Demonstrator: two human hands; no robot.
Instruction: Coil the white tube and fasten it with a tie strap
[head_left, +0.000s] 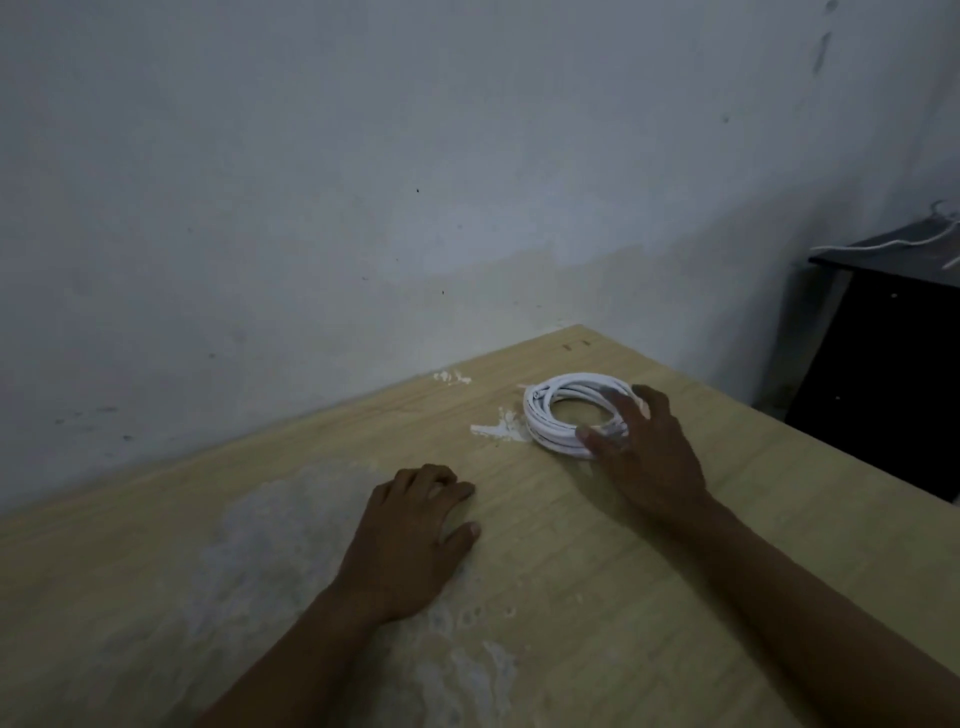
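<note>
The white tube (545, 410) lies wound into a flat round coil on the wooden table (779, 519), near its far corner. My right hand (644, 457) lies over the coil's near right side, with the thumb and fingers curled round the stacked loops. My left hand (410, 535) rests palm down on the table to the left of the coil and apart from it, its fingers loosely bent and holding nothing. No tie strap can be made out in the dim light.
A pale wall (363, 182) stands right behind the table's far edge. White smears (498, 428) mark the tabletop beside the coil. A dark cabinet (893, 353) with white cable on top stands at the right, past the table's edge.
</note>
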